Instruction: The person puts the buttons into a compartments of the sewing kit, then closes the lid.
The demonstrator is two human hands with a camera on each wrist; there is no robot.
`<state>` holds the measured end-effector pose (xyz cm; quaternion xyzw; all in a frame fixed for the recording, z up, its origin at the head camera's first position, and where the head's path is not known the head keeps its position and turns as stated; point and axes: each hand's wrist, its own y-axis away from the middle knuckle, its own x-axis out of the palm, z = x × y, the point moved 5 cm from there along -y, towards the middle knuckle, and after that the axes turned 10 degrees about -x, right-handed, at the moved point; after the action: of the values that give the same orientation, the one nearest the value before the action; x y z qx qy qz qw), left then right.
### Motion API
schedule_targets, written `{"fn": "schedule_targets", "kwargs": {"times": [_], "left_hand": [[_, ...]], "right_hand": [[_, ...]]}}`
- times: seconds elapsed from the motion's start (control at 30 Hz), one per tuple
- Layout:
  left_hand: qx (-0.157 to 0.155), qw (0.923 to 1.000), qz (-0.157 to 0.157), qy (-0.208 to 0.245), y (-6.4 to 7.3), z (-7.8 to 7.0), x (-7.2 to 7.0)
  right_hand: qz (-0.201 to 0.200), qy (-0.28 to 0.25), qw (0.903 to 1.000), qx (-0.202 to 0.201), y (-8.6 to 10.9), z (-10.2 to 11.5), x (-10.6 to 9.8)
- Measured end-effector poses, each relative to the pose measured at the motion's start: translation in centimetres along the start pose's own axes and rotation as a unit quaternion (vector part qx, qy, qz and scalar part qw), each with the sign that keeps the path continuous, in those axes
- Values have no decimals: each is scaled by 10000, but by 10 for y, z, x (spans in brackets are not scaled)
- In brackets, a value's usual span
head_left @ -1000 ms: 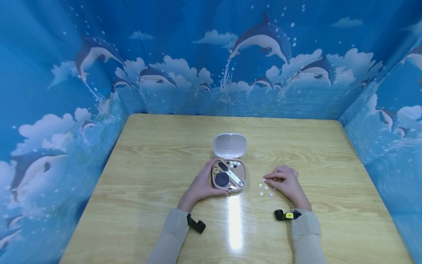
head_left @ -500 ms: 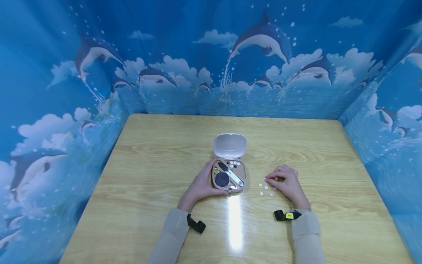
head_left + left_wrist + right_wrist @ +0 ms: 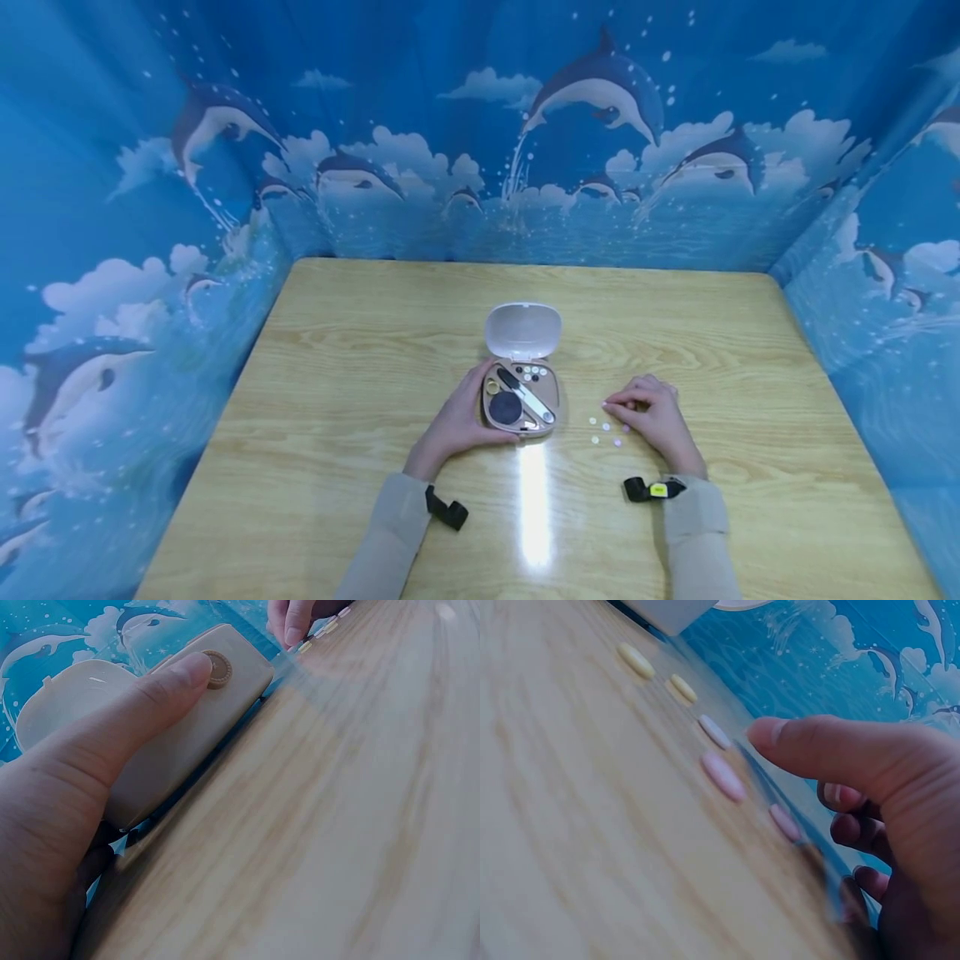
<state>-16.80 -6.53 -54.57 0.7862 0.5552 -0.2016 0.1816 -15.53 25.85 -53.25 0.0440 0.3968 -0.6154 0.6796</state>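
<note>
A sewing kit case (image 3: 558, 387) lies with its lid (image 3: 523, 331) raised. My left hand (image 3: 457, 421) holds it by the left side, and in the left wrist view the thumb presses on the front wall by a round beige catch (image 3: 219, 669). My right hand (image 3: 654, 417) pinches a small pale button (image 3: 604, 405) between thumb and forefinger; from the right wrist the thumb hides it. Below those fingertips, several loose buttons lie on the table, among them a yellow button (image 3: 635, 660), a whitish button (image 3: 715, 731) and a pink button (image 3: 723, 776).
Inside the case are a dark round pad (image 3: 506, 408), a gold ring-shaped piece (image 3: 492, 387), a black-and-white tool (image 3: 527, 397) laid diagonally, and several black and white buttons (image 3: 535, 371) at the back. The wooden table (image 3: 360, 358) meets a dolphin-print curtain (image 3: 420, 167).
My right hand's fingertips have shifted slightly up and to the right with the pale button. The left hand and the case have stayed in place.
</note>
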Motion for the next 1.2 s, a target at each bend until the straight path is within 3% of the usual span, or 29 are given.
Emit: {"fn": "schedule_targets", "kwargs": {"times": [0.7, 1.2], "left_hand": [[35, 10000, -29, -87, 0, -1, 2], [-1, 10000, -61, -28, 0, -2, 0]], "right_hand": [[-227, -37, 9997, -63, -6, 8, -5], [-300, -97, 9990, -305, -25, 21, 2]]}}
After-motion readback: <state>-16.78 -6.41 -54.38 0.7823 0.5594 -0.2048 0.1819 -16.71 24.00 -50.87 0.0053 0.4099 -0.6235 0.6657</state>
